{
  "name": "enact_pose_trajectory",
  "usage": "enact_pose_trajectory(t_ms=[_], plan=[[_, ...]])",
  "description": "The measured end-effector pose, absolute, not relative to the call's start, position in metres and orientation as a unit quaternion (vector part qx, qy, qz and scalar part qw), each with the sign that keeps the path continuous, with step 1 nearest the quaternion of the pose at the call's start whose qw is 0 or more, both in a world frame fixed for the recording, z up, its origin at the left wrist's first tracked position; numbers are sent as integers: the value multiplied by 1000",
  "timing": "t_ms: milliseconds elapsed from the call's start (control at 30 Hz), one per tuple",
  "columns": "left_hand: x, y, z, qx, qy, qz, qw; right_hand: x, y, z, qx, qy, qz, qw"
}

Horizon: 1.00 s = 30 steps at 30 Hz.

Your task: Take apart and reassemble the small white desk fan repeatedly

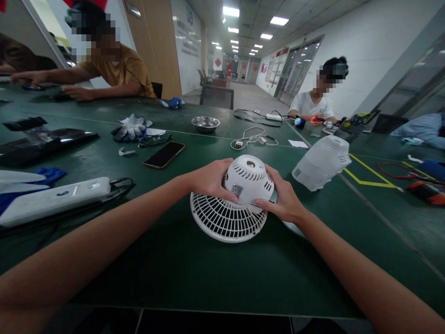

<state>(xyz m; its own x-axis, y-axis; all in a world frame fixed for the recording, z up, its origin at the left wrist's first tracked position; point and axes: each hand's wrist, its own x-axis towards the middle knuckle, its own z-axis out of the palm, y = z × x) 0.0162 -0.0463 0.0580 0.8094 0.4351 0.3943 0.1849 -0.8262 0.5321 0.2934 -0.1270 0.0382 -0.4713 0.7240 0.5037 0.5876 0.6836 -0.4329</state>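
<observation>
In the middle of the green table sits a white fan head, its round slotted motor housing (pixel 251 174) uppermost and its grille (pixel 227 222) underneath, facing down. My left hand (pixel 213 180) is closed around the housing's left side, thumb beside a small printed label (pixel 237 190). From the right, my right hand (pixel 283 197) grips the same housing, its thumb on the lower front edge. A hole shows in the top of the housing. Part of a pale flat piece peeks out under my right wrist; most of it is hidden.
Right of the fan stands a translucent white plastic piece (pixel 321 162). A phone (pixel 164 155), gloves (pixel 130 127), a metal bowl (pixel 206 123) and a white cable (pixel 255 139) lie beyond. A white power strip (pixel 57 199) is at left. Two people sit across the table.
</observation>
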Motion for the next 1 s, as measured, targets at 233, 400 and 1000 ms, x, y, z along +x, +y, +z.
enact_pose_trajectory(t_ms=[233, 400, 1000], plan=[[17, -47, 55, 909, 175, 246, 286, 292, -128, 42, -391, -852, 106, 331], [17, -49, 55, 916, 171, 256, 258, 289, -130, 40, -406, -842, 109, 337], [17, -47, 40, 920, 132, 280, 239, 289, -140, 39, -419, -834, 159, 323]])
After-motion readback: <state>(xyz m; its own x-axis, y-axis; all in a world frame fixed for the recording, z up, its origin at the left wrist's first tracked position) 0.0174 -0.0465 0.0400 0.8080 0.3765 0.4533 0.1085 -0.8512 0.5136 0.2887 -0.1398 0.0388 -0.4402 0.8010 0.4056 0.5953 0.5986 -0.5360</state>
